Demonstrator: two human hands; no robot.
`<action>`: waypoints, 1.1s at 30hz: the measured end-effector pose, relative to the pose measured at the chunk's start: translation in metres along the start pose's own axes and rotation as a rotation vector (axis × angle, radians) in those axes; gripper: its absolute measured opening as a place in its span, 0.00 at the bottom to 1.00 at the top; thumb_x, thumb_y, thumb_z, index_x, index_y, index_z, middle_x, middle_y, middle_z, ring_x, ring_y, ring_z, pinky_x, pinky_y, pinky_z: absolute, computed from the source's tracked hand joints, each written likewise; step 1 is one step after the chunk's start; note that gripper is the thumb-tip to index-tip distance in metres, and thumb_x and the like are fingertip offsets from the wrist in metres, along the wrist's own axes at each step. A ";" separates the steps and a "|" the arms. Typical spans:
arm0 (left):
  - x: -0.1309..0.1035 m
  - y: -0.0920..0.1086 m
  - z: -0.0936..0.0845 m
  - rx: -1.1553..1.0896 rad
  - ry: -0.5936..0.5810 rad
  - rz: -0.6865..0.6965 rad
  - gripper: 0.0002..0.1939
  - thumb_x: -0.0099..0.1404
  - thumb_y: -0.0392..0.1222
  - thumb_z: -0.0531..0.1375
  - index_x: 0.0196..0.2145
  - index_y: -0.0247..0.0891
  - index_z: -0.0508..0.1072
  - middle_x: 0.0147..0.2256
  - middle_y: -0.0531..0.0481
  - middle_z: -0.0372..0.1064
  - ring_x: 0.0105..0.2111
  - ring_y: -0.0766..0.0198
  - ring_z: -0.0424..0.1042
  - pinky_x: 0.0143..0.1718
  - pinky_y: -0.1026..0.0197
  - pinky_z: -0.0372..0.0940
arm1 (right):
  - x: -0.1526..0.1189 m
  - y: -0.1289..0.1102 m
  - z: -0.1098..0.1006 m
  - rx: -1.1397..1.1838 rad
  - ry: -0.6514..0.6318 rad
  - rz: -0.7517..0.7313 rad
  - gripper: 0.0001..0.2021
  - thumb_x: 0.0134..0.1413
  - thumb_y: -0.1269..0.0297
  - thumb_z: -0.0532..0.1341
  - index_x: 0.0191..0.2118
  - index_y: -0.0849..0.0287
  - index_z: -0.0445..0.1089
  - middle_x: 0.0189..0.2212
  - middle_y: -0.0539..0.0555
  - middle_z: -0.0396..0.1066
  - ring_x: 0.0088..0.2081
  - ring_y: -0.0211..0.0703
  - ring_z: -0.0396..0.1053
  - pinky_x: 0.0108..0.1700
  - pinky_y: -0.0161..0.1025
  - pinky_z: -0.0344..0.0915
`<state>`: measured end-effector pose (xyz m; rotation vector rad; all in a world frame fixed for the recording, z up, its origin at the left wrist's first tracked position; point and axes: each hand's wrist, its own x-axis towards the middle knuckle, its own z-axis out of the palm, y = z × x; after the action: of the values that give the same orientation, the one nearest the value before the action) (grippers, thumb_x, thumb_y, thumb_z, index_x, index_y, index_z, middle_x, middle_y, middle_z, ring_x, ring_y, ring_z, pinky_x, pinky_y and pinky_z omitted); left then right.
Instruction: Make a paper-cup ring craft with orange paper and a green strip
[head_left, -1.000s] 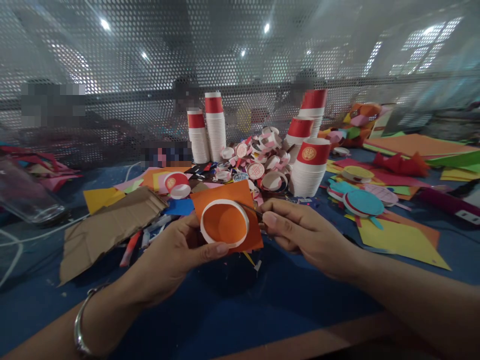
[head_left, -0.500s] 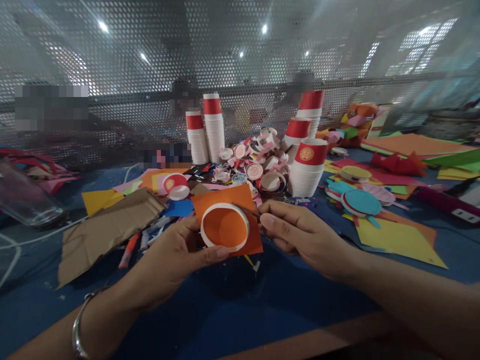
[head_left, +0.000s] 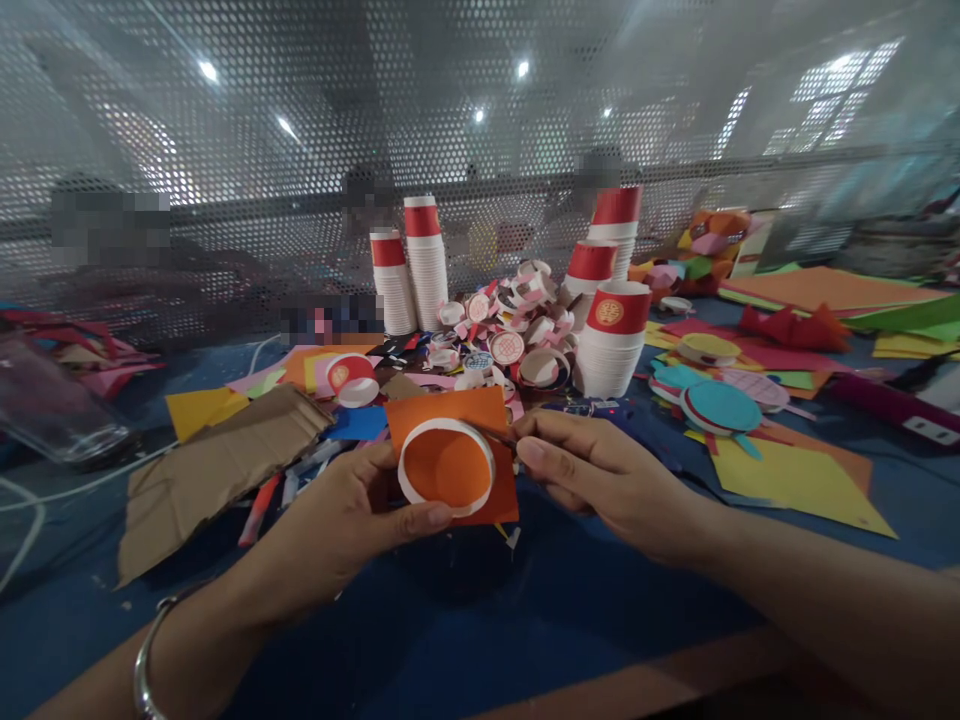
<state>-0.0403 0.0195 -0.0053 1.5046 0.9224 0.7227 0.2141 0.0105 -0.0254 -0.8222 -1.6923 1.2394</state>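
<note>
Holding, left hand (head_left: 330, 525): one flat orange paper sheet (head_left: 505, 488) with one shallow white ring (head_left: 486, 455) against its near face, my thumb pressed on the ring's lower rim and my fingers partly hidden at the sheet's left edge. Both pieces are raised above the blue tabletop (head_left: 420, 620), centrally before me.

Right hand (head_left: 600, 475): closed in a pinch on one thin dark tool (head_left: 491, 431), its tip reaching over the sheet just beside the ring's upper right edge; I cannot tell what kind it is. On my left wrist, one silver bangle (head_left: 142, 660).

Left of the hands: one torn piece of brown corrugated cardboard (head_left: 225, 475); one orange-and-white marker-like stick (head_left: 259, 510), near its edge; one red-and-white paper cup (head_left: 351, 380) on its side; one clear glass vessel (head_left: 64, 405), tilted.

Beyond the hands: one loose heap of cut white and pink cup pieces (head_left: 525, 325), between two tall stacks of red-and-white paper cups (head_left: 426, 265) on the left and three more on the right.

Right of the hands: one turquoise disc (head_left: 721, 408), near one yellow paper sheet (head_left: 795, 485); one crumpled red paper piece (head_left: 795, 328). Backing all: one grey perforated screen (head_left: 300, 80).
</note>
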 end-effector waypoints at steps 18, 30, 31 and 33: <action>0.002 -0.004 -0.003 0.017 0.027 0.008 0.25 0.60 0.45 0.75 0.53 0.43 0.79 0.54 0.47 0.81 0.52 0.55 0.80 0.54 0.57 0.73 | 0.000 0.002 0.000 0.044 0.003 0.053 0.20 0.71 0.46 0.59 0.35 0.57 0.64 0.24 0.42 0.51 0.21 0.30 0.44 0.21 0.34 0.41; 0.000 -0.001 -0.003 -0.041 0.007 0.001 0.25 0.60 0.44 0.75 0.55 0.44 0.78 0.53 0.47 0.80 0.48 0.58 0.79 0.47 0.62 0.76 | -0.001 0.002 0.001 0.042 0.028 0.053 0.19 0.71 0.47 0.59 0.34 0.57 0.62 0.24 0.41 0.51 0.21 0.30 0.44 0.21 0.34 0.41; 0.000 -0.001 -0.003 -0.050 0.008 0.005 0.25 0.61 0.44 0.75 0.55 0.45 0.78 0.53 0.47 0.80 0.46 0.59 0.80 0.45 0.63 0.76 | -0.001 0.001 0.001 0.052 0.032 0.062 0.19 0.71 0.46 0.59 0.34 0.57 0.62 0.23 0.41 0.50 0.21 0.30 0.43 0.21 0.34 0.41; -0.001 0.000 -0.004 -0.055 0.024 0.010 0.26 0.63 0.44 0.74 0.57 0.46 0.77 0.54 0.46 0.79 0.44 0.60 0.79 0.41 0.64 0.77 | 0.000 0.001 0.001 0.071 0.033 0.073 0.19 0.71 0.46 0.59 0.35 0.57 0.63 0.22 0.40 0.50 0.21 0.31 0.43 0.22 0.34 0.40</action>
<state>-0.0439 0.0209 -0.0042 1.4559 0.9060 0.7688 0.2128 0.0105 -0.0269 -0.8634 -1.5951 1.3203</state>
